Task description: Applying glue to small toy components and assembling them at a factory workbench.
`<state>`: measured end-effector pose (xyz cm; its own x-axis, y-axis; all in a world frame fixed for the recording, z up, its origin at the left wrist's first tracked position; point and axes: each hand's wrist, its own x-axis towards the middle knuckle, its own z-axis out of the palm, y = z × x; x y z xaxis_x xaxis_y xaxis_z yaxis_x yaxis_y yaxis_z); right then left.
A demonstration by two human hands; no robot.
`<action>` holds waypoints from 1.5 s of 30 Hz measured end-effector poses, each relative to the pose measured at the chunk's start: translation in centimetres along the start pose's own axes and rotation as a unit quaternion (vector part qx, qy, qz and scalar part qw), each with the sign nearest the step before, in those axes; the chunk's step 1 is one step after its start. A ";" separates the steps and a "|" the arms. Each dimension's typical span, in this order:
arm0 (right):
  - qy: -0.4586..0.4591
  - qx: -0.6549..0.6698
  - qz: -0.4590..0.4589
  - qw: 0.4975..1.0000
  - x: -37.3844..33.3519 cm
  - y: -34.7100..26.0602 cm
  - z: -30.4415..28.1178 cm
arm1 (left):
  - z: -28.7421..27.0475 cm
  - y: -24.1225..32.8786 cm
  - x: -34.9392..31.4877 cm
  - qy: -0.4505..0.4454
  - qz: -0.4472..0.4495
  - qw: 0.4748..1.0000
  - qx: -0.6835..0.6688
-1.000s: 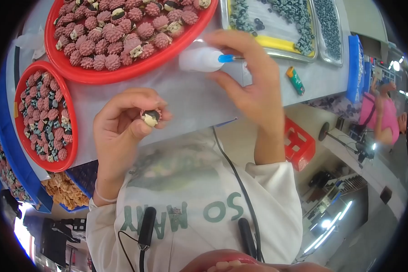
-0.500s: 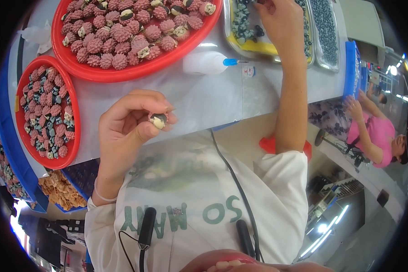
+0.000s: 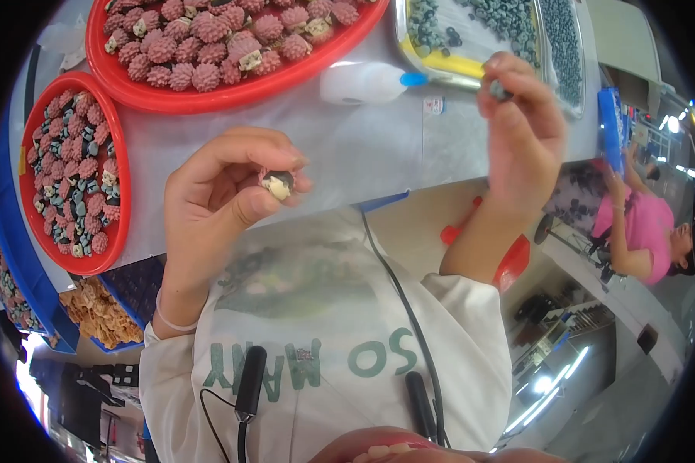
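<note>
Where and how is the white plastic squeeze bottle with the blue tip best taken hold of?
Likely around the rounded body of the white plastic squeeze bottle, from above or the near side. It lies on its side, body exposed; the large red rounded plastic tray sits close on its far left, and the narrow blue tip, pointing right, offers less to hold.

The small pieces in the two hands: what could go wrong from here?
The grey-green piece is so small in the right hand that it might slip and drop.

The pink, dark and cream piece is pinched in the left hand; too tight a squeeze could perhaps damage it.

The white bottle with the blue tip lies on its side on the table, so it might roll if nudged, or leak; I cannot tell whether the tip is sealed.
</note>
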<state>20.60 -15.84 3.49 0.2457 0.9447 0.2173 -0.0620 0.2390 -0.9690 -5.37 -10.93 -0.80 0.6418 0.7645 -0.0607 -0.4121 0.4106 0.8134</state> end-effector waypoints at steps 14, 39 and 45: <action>-0.016 0.200 0.146 0.969 -3.6 2.4 3.7 | 0.0 -0.4 0.0 -0.004 0.017 0.997 0.070; -0.100 -0.172 -0.148 0.969 -3.0 2.0 8.3 | 0.6 -0.2 0.1 0.049 -0.018 0.998 0.044; -0.110 -0.247 -0.193 0.943 -2.6 1.7 8.8 | 0.4 -0.2 0.1 0.058 -0.025 0.997 0.041</action>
<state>11.34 -15.88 2.33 -0.0521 0.8450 0.5323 0.4634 0.4926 -0.7366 -4.98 -11.13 -0.79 0.5793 0.7984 -0.1642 -0.3246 0.4107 0.8520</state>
